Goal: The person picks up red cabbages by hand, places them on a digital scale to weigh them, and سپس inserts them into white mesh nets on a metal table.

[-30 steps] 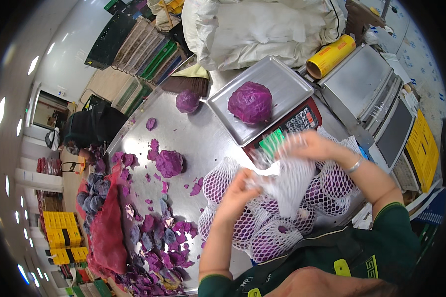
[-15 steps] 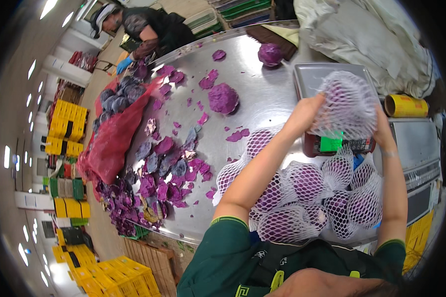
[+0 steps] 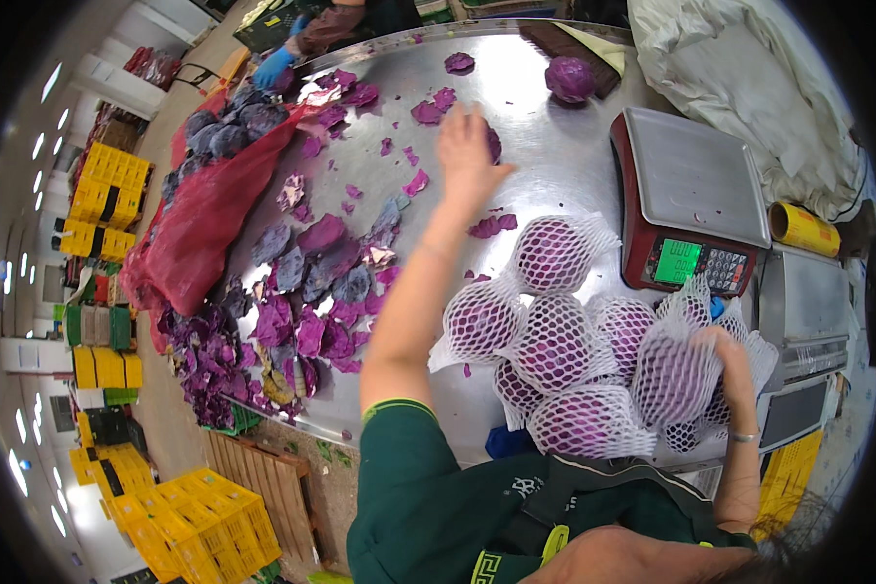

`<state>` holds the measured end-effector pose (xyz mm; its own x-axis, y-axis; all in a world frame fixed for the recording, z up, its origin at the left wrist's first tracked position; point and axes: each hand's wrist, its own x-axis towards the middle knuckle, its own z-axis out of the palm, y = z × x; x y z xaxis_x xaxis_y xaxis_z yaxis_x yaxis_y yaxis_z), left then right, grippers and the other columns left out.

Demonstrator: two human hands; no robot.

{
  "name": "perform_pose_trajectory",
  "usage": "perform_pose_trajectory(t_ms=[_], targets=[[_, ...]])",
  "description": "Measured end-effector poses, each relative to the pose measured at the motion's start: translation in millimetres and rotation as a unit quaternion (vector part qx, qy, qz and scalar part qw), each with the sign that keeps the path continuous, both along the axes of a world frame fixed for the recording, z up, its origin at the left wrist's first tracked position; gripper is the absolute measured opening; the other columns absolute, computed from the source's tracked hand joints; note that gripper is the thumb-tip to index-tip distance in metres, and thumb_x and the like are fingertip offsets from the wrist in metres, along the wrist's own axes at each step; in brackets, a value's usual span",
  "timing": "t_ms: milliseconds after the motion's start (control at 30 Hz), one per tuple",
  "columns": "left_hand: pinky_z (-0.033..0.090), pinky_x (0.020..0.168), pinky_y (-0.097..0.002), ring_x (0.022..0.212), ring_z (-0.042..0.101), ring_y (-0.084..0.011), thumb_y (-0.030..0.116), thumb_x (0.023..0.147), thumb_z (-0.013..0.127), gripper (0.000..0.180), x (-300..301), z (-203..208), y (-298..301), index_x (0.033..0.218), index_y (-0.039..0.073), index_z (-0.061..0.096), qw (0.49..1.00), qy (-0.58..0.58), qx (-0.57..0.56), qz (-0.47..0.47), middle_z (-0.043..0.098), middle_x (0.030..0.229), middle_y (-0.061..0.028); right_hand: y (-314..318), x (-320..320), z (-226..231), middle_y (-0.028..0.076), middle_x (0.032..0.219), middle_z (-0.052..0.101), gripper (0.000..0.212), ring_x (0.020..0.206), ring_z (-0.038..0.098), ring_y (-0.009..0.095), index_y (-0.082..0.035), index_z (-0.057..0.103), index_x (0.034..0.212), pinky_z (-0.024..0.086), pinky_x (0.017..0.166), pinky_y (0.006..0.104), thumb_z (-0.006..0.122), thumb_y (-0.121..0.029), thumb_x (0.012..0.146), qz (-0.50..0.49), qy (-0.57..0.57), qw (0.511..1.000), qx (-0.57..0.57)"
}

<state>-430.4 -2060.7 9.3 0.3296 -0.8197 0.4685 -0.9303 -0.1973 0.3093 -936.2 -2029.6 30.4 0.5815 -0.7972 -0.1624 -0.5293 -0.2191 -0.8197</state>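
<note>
Netted red cabbages heaped on a steel table [image 3: 555, 185].

Right hand [image 3: 725, 365] clasped on a round cabbage in white foam mesh [image 3: 674, 375], mesh tail pointing up toward the scale [image 3: 691, 200]. Left hand [image 3: 467, 156] stretched far forward, fingers spread, over a bare cabbage [image 3: 492, 144]. Loose purple leaves [image 3: 311, 292] strewn leftward.

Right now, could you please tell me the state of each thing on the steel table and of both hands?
Left hand: open, fingers spread over a purple cabbage piece.
Right hand: shut on white foam-netted red cabbage.
Netted cabbage pile: wrapped, heaped.
Bare round red cabbage: unwrapped.
Red digital scale: on, tray bare.
Loose purple leaves: scattered.
</note>
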Motion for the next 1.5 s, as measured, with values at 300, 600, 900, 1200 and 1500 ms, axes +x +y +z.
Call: perform_pose_trajectory(t_ms=[300,600,900,1200,1500], targets=[[0.041,0.101,-0.0440,0.127,0.039,-0.0401,0.030,0.053,0.085,0.107,118,-38,-34,0.143,0.012,0.032,0.977,0.036,0.178,-0.112,0.034,0.144,-0.0193,-18,51,73,0.011,0.110,0.063,0.031,0.110,0.057,0.021,0.000,0.058,0.117,0.042,0.097,0.0326,0.050,-0.001,0.087,-0.126,0.031,0.987,-0.097],[0.032,0.109,-0.0403,0.129,0.037,-0.0371,0.035,0.053,0.087,0.123,148,-108,-13,0.145,-0.005,0.016,0.942,0.332,0.005,-0.041,0.032,0.139,-0.0269,-84,273,63,0.009,0.114,0.062,0.037,0.107,0.059,0.017,-0.003,0.054,0.127,0.047,0.091,0.0299,0.053,-0.016,0.093,0.154,-0.116,0.962,0.196],[0.053,0.088,-0.0384,0.116,0.053,-0.0302,0.034,0.072,0.078,0.105,48,-46,-23,0.148,0.000,0.014,0.699,0.687,0.127,-0.150,0.040,0.137,-0.0219,-156,354,-26,0.017,0.137,0.042,0.091,0.122,0.048,0.029,-0.005,0.030,0.143,0.045,0.096,0.0425,0.068,-0.055,0.078,-0.061,-0.104,0.979,0.166],[0.052,0.083,-0.0331,0.100,0.063,-0.0257,0.028,0.077,0.071,0.086,-18,76,90,0.145,0.001,0.027,0.784,0.593,-0.016,-0.181,0.043,0.139,-0.0198,-61,278,56,0.010,0.136,0.047,0.062,0.121,0.052,0.024,-0.013,0.036,0.140,0.047,0.095,0.0459,0.048,-0.052,0.093,0.014,-0.350,0.792,0.501],[0.043,0.097,-0.0439,0.114,0.050,-0.0405,0.038,0.068,0.079,0.090,-126,102,143,0.137,-0.002,0.037,0.980,0.135,-0.117,-0.085,0.043,0.137,-0.0232,2,239,74,0.013,0.136,0.047,0.071,0.123,0.050,0.024,-0.007,0.030,0.143,0.042,0.102,0.0421,0.056,-0.047,0.091,0.005,-0.406,0.803,0.437]])
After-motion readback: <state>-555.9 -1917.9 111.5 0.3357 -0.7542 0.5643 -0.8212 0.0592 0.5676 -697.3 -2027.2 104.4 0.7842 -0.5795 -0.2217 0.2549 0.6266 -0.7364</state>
